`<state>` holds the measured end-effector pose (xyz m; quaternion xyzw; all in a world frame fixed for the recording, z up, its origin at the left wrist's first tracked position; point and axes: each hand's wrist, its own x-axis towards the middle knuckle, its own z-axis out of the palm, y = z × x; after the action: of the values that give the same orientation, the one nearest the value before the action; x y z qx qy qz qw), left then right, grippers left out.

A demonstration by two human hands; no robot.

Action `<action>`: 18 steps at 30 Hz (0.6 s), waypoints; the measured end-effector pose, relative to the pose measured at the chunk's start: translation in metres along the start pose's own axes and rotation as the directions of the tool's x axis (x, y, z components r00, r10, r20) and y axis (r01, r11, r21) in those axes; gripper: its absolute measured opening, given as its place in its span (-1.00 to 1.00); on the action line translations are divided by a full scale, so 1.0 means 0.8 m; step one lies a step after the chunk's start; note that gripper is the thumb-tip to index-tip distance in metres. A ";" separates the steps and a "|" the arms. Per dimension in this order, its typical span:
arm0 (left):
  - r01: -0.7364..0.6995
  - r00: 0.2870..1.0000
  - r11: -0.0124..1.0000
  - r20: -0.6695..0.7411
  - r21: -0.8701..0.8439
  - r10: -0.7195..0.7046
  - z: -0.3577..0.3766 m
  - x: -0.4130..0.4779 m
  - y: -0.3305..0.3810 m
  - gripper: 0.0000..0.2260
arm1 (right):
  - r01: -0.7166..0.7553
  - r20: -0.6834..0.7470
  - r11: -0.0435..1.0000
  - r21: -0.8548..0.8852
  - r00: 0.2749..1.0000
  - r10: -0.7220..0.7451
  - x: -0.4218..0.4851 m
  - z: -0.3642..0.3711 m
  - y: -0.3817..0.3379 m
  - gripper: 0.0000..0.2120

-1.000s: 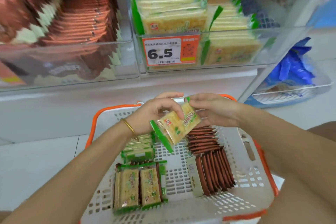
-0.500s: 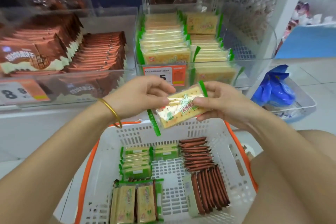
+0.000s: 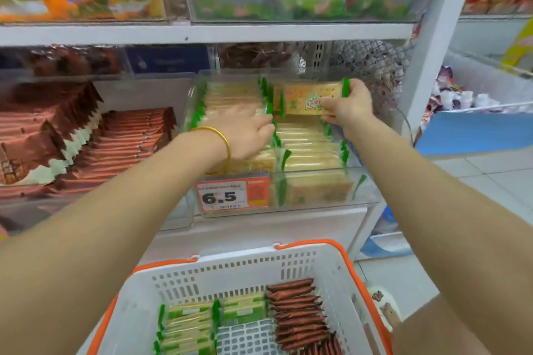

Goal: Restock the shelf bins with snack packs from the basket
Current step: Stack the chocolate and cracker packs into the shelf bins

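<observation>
Hands gone up from white orange-rimmed basket into clear plastic shelf bin, right hand gripping yellow green-edged cracker pack at bin's back, left hand flat, relaxed, bin's left side

Bright, even light; blurred, bowed edges

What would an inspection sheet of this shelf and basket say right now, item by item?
Surface: white shelf, holding clear bins.
Job's things: cracker pack held on edge over the right row of the clear bin; basket holds green packs and brown packs.
Clutter: nothing seen.
Grips: left hand lies flat on the left row; right hand pinches the cracker pack.
Cables: nothing seen.
Surroundings: price tag reading 6.5; tiled floor.
</observation>
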<state>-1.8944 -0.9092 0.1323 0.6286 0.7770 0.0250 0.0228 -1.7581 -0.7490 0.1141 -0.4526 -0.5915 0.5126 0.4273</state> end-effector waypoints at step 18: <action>0.033 0.998 0.998 0.063 -0.060 -0.029 0.012 0.002 -0.009 -0.54 | 0.000 -0.096 0.800 -0.600 0.993 -0.072 0.080 0.056 0.028 -0.37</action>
<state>-1.9008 -0.9087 0.1219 0.6159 0.7845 0.0289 0.0664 -1.8135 -0.6950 0.0895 -0.5814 -0.7063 0.2645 0.3052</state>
